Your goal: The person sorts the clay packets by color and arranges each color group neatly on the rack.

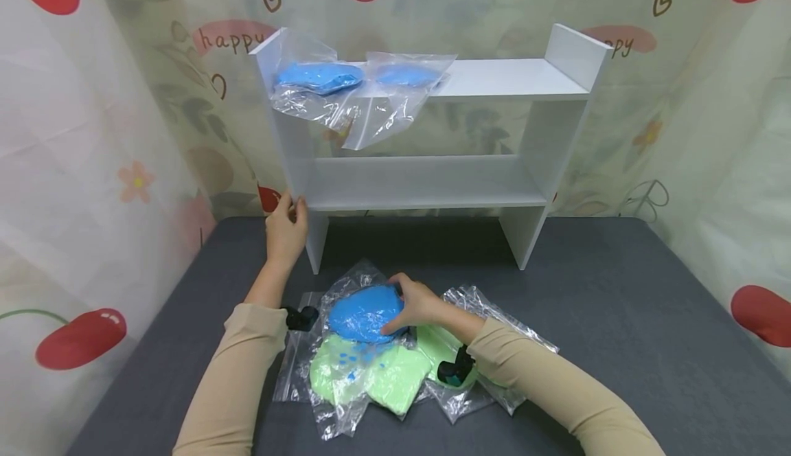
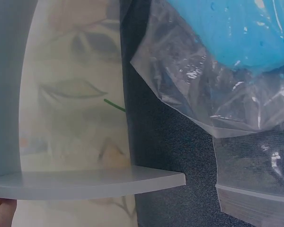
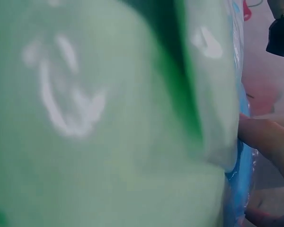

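Observation:
My right hand (image 1: 420, 303) grips the right end of a clear zip bag holding a soft, blue, clay-like lump (image 1: 364, 313), thumb at the near side and fingers at the far side. The bag lies over clear bags of pale green, clay-like material (image 1: 395, 377). In the right wrist view, green material (image 3: 113, 156) fills most of the picture, with the fingers (image 3: 267, 139) at the blue bag's edge. My left hand (image 1: 287, 233) holds the left side panel of a white two-tier shelf (image 1: 426, 185); its fingertips (image 2: 4, 213) show at the panel in the left wrist view.
Two clear zip bags with blue lumps, one at the left (image 1: 321, 77) and one beside it (image 1: 404, 77), lie on the top board, their loose ends hanging over the front. The shelf stands at the back of a dark table (image 1: 618, 305). Patterned cloth (image 1: 711, 99) surrounds it.

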Action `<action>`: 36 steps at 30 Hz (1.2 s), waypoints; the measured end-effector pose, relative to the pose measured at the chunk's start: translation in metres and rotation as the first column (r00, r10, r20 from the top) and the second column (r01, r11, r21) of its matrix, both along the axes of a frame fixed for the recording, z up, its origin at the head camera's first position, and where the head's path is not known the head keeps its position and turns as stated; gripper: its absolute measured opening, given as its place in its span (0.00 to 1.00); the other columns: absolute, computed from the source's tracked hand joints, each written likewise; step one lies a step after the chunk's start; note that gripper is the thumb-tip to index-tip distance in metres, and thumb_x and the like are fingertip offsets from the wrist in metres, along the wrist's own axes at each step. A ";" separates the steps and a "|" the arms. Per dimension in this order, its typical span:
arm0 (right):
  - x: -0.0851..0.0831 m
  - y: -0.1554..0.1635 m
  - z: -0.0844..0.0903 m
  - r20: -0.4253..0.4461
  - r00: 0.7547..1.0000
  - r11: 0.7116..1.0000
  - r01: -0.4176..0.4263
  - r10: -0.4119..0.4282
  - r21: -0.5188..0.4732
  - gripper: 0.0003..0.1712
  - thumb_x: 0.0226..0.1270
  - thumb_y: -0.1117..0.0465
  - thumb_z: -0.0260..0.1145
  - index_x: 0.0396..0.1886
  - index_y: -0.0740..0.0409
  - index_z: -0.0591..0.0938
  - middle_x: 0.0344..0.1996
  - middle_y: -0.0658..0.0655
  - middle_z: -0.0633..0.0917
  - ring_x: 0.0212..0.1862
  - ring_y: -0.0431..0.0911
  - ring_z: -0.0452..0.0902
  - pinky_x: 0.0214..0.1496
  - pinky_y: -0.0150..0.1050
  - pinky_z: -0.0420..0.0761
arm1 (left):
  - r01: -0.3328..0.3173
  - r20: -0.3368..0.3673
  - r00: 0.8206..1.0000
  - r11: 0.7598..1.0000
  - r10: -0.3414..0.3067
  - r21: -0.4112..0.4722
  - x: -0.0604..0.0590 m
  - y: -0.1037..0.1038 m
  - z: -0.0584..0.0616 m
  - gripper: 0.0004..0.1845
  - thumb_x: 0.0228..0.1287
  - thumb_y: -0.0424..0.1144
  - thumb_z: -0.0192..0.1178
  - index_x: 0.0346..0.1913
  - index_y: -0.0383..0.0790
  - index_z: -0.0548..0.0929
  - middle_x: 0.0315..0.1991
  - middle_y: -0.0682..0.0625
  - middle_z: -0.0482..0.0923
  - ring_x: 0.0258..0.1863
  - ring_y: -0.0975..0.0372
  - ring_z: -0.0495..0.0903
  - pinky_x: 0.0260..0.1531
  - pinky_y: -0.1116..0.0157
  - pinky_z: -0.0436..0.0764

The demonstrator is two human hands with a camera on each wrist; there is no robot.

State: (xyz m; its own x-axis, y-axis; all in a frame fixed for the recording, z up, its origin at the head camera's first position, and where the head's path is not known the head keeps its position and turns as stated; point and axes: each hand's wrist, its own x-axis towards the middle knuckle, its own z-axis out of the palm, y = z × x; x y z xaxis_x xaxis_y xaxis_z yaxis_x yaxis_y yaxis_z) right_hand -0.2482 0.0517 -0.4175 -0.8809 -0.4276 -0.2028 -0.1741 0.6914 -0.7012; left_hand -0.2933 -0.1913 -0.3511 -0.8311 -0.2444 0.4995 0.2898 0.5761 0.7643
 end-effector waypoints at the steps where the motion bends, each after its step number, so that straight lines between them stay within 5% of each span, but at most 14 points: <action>1: 0.000 0.000 0.000 -0.003 1.000 1.000 0.000 0.000 -0.006 0.57 0.36 0.52 0.81 0.66 0.56 0.61 0.60 0.67 0.72 0.60 0.58 0.72 0.55 0.50 0.77 | -0.001 -0.001 1.000 1.000 0.001 0.000 0.000 0.000 0.000 0.21 0.72 0.42 0.45 0.65 0.41 0.69 0.58 0.39 0.75 0.52 0.45 0.80 0.42 0.47 0.80; 12: -0.005 0.009 -0.001 0.064 0.998 0.992 -0.015 0.023 -0.129 0.54 0.40 0.56 0.80 0.68 0.55 0.61 0.67 0.63 0.65 0.66 0.61 0.64 0.60 0.54 0.73 | 0.003 0.003 1.000 1.000 -0.003 0.006 0.000 0.000 0.000 0.21 0.72 0.42 0.45 0.64 0.41 0.70 0.58 0.39 0.76 0.52 0.46 0.80 0.42 0.47 0.80; 23: -0.008 0.022 0.010 0.118 0.993 0.978 0.002 0.023 -0.207 0.40 0.52 0.56 0.73 0.65 0.43 0.66 0.68 0.62 0.64 0.67 0.58 0.64 0.49 0.48 0.80 | -0.005 0.003 1.000 1.000 0.005 0.004 0.000 0.000 0.001 0.21 0.72 0.42 0.45 0.63 0.40 0.70 0.59 0.39 0.75 0.51 0.45 0.80 0.42 0.47 0.80; 31: -0.006 0.032 0.017 0.125 0.991 0.947 -0.003 0.046 -0.321 0.39 0.58 0.60 0.69 0.68 0.44 0.62 0.66 0.67 0.66 0.44 0.47 0.82 0.41 0.41 0.83 | -0.007 -0.004 1.000 1.000 0.007 0.003 0.000 0.000 0.001 0.21 0.71 0.41 0.45 0.64 0.40 0.70 0.58 0.39 0.75 0.51 0.45 0.80 0.42 0.47 0.80; 36: -0.001 0.039 0.026 0.123 0.992 0.938 0.009 0.036 -0.346 0.40 0.58 0.58 0.69 0.68 0.41 0.62 0.69 0.65 0.62 0.46 0.48 0.82 0.44 0.42 0.82 | -0.005 -0.003 1.000 1.000 0.005 0.005 0.000 0.000 0.001 0.21 0.71 0.40 0.46 0.64 0.40 0.70 0.58 0.39 0.75 0.52 0.45 0.80 0.42 0.47 0.80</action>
State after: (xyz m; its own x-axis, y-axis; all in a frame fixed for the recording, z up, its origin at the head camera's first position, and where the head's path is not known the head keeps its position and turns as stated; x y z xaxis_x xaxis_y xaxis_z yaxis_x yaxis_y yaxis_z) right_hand -0.2491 0.0909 -0.3916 -0.8517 -0.5024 -0.1489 -0.0770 0.4011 -0.9128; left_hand -0.2932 -0.1914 -0.3500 -0.8286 -0.2512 0.5002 0.2890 0.5734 0.7667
